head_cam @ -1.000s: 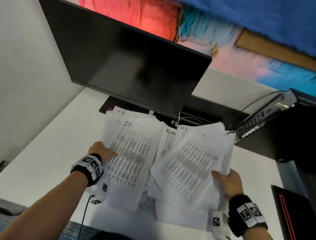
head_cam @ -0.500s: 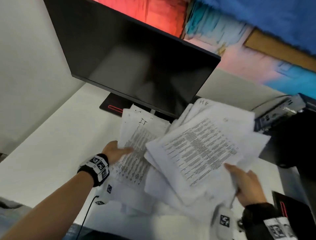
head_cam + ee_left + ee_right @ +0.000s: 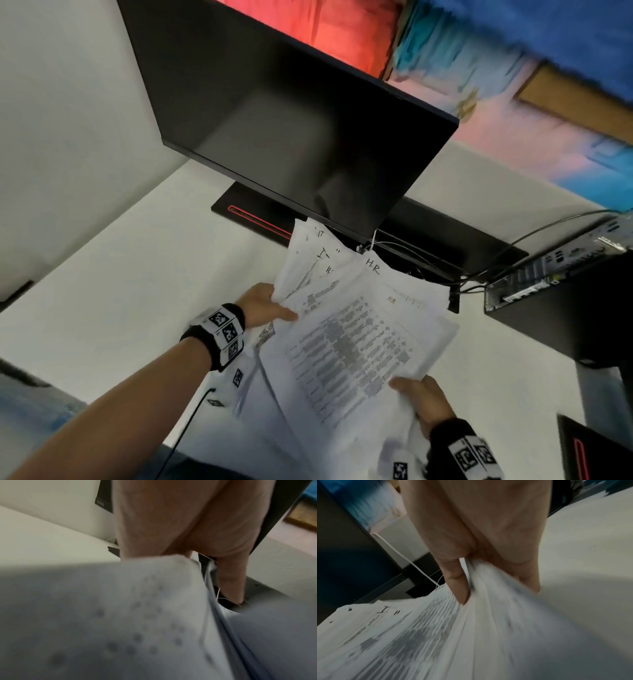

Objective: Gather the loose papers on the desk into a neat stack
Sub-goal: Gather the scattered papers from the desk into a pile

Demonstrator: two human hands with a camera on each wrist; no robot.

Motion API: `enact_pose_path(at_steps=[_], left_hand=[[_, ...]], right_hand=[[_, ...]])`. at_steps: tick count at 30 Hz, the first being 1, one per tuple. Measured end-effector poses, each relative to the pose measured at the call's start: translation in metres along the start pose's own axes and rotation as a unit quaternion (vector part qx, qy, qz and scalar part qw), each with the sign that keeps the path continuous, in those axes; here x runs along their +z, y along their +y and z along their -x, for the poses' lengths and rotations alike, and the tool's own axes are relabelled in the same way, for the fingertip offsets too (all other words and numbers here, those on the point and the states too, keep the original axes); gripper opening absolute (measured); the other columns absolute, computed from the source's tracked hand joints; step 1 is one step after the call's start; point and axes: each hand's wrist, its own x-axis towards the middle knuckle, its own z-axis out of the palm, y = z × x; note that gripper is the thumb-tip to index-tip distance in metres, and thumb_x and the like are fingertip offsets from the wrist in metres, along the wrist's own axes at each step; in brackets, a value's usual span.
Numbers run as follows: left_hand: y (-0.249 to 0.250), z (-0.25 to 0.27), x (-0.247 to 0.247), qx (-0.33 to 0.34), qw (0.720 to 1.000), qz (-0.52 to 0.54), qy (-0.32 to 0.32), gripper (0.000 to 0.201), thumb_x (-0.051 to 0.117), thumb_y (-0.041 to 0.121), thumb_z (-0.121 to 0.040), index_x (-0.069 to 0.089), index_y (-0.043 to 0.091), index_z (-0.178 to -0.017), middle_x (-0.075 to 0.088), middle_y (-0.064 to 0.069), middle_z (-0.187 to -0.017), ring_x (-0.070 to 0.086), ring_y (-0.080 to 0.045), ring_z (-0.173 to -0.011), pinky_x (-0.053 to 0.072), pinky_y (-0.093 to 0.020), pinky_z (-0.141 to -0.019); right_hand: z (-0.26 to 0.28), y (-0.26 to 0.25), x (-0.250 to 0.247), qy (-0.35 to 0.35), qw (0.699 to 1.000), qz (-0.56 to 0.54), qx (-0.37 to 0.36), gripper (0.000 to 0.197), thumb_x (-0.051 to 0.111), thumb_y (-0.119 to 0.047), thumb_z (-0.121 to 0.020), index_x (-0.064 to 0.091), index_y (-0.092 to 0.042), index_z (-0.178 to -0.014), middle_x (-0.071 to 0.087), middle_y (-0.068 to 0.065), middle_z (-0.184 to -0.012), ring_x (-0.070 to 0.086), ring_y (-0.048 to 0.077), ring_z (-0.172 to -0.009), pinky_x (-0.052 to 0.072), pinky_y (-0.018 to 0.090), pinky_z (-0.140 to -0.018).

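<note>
Papers (image 3: 352, 342): printed sheets with hand-lettered headings, gathered into one overlapping bundle held between both hands above the near middle of the white worktop (image 3: 120, 294), in front of the monitor (image 3: 291, 137). Condition: collected but not squared; sheets fan out at differing angles, with corners jutting toward the monitor's foot and toward the right, and lower sheets sagging toward the near edge. Whether the bundle's underside touches the worktop cannot be told. Left hand (image 3: 263, 305): at the bundle's left edge, thumb on top of the sheets; the left wrist view shows the thumb extended over the paper edge, the other fingers hidden beneath, so their curl cannot be told for certain, though the hand reads as gripping the edge. Right hand (image 3: 424, 397): at the near right corner, pinching a thick sheaf; the right wrist view shows the thumb (image 3: 458, 588) pressed on the upper face and the remaining fingers under the sheaf. Progress, as judged: gathering appears largely complete, with no stray sheet visible elsewhere on the worktop in the head view. Remaining: bringing edges into line, likely by tapping the bundle on the worktop, then laying it flat as a stack. Also present: a small computer box (image 3: 555, 270) with cables at the far right.
</note>
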Motion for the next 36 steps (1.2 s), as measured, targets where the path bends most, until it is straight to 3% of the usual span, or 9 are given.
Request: enact_pose_path(at_steps=[5, 11, 16, 20, 24, 27, 31, 34, 36], left_hand=[[-0.007, -0.017, 0.006, -0.034, 0.998, -0.049, 0.011, 0.1, 0.088, 0.064, -0.042, 0.062, 0.02, -0.128, 0.07, 0.0, -0.124, 0.064, -0.022, -0.112, 0.052, -0.039, -0.1], [0.007, -0.007, 0.037, -0.084, 0.996, -0.036, 0.008, 0.098, 0.086, 0.023, -0.075, 0.03, -0.001, -0.151, 0.043, -0.016, -0.152, 0.043, -0.033, -0.138, 0.041, -0.039, -0.11], [0.005, 0.0, 0.032, -0.054, 0.997, 0.016, -0.055, 0.097, 0.076, 0.011, -0.083, 0.015, 0.003, -0.158, 0.024, -0.013, -0.164, 0.026, -0.031, -0.15, 0.028, -0.039, -0.12], [0.012, 0.031, 0.014, 0.032, 0.994, 0.054, -0.088, 0.065, 0.077, 0.001, -0.08, 0.05, 0.007, -0.139, 0.063, -0.011, -0.136, 0.058, -0.03, -0.127, 0.043, -0.046, -0.111], [0.025, 0.07, -0.029, 0.149, 0.97, 0.159, -0.106, 0.05, 0.075, -0.01, -0.079, 0.066, 0.011, -0.123, 0.075, -0.006, -0.119, 0.072, -0.022, -0.11, 0.057, -0.035, -0.095], [0.041, 0.086, -0.048, 0.201, 0.96, 0.139, -0.134, 0.052, 0.079, -0.007, -0.075, 0.068, 0.01, -0.122, 0.075, -0.009, -0.118, 0.073, -0.022, -0.108, 0.058, -0.032, -0.09], [0.066, 0.085, -0.043, 0.247, 0.967, 0.041, -0.05, 0.04, 0.069, 0.013, -0.088, 0.063, 0.004, -0.126, 0.071, -0.014, -0.123, 0.068, -0.025, -0.112, 0.056, -0.042, -0.097], [0.081, 0.097, -0.05, 0.306, 0.945, 0.111, -0.038, 0.018, 0.072, 0.02, -0.089, 0.07, 0.014, -0.105, 0.079, 0.011, -0.085, 0.073, 0.0, -0.079, 0.057, -0.017, -0.072], [0.093, 0.11, -0.061, 0.355, 0.917, 0.178, -0.035, 0.025, 0.069, 0.029, -0.085, 0.068, 0.015, -0.105, 0.078, 0.017, -0.083, 0.072, 0.005, -0.078, 0.053, -0.01, -0.071]], right_hand=[[0.008, 0.013, -0.016, -0.004, 0.999, 0.045, -0.001, 0.048, 0.083, -0.011, -0.073, 0.068, 0.0, -0.117, 0.073, 0.022, -0.112, 0.071, 0.036, -0.094, 0.056, 0.047, -0.091], [-0.004, 0.029, 0.008, 0.097, 0.986, -0.137, -0.008, 0.114, 0.096, -0.026, -0.061, 0.027, -0.019, -0.152, 0.057, 0.015, -0.135, 0.061, 0.037, -0.121, 0.048, 0.053, -0.105], [0.023, 0.014, 0.003, 0.058, 0.979, -0.19, 0.032, 0.065, 0.085, -0.011, -0.073, 0.062, 0.005, -0.131, 0.075, 0.025, -0.113, 0.074, 0.037, -0.099, 0.055, 0.046, -0.09], [0.06, 0.005, 0.0, -0.051, 0.978, -0.201, 0.002, 0.027, 0.069, -0.001, -0.084, 0.072, 0.005, -0.11, 0.08, 0.019, -0.094, 0.08, 0.029, -0.075, 0.055, 0.041, -0.077], [0.087, 0.001, -0.014, -0.121, 0.937, -0.325, -0.043, 0.059, 0.089, -0.003, -0.058, 0.073, 0.006, -0.115, 0.076, 0.027, -0.104, 0.079, 0.035, -0.081, 0.063, 0.046, -0.07], [0.098, -0.019, -0.005, -0.175, 0.926, -0.328, -0.068, 0.072, 0.105, -0.016, -0.018, 0.084, 0.002, -0.084, 0.079, 0.021, -0.086, 0.08, 0.029, -0.074, 0.063, 0.037, -0.062], [0.103, -0.073, 0.041, -0.151, 0.951, -0.226, -0.147, 0.05, 0.091, -0.024, -0.057, 0.082, 0.004, -0.096, 0.076, 0.025, -0.111, 0.076, 0.03, -0.104, 0.057, 0.039, -0.094], [0.113, -0.107, 0.059, -0.102, 0.922, -0.276, -0.252, 0.014, 0.072, -0.007, -0.085, 0.085, -0.007, -0.087, 0.079, 0.019, -0.107, 0.079, 0.022, -0.094, 0.062, 0.03, -0.078], [0.122, -0.123, 0.059, -0.093, 0.895, -0.3, -0.316, 0.029, 0.062, 0.0, -0.094, 0.085, -0.015, -0.086, 0.081, 0.007, -0.103, 0.078, 0.018, -0.096, 0.061, 0.028, -0.079]])
